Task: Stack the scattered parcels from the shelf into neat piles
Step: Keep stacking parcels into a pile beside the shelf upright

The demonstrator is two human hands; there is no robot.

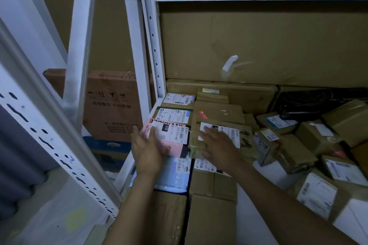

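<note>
A pink parcel (175,137) with a white label lies at the shelf's left side. My left hand (148,150) touches its near left corner with straight fingers. Beside it sits a taped brown parcel (242,135) with a white label. My right hand (218,145) rests flat on top of it, fingers spread. Under and in front of these lie a pale blue parcel (176,175) and plain brown boxes (211,217). Behind them, two labelled parcels (175,114) line up along the shelf's left edge.
Several small brown parcels (310,145) lie jumbled at the right. A large cardboard sheet (258,42) stands at the back. White steel uprights (151,45) frame the shelf on the left, and another rack (45,129) crosses the near left. An orange-brown carton (111,105) stands beyond.
</note>
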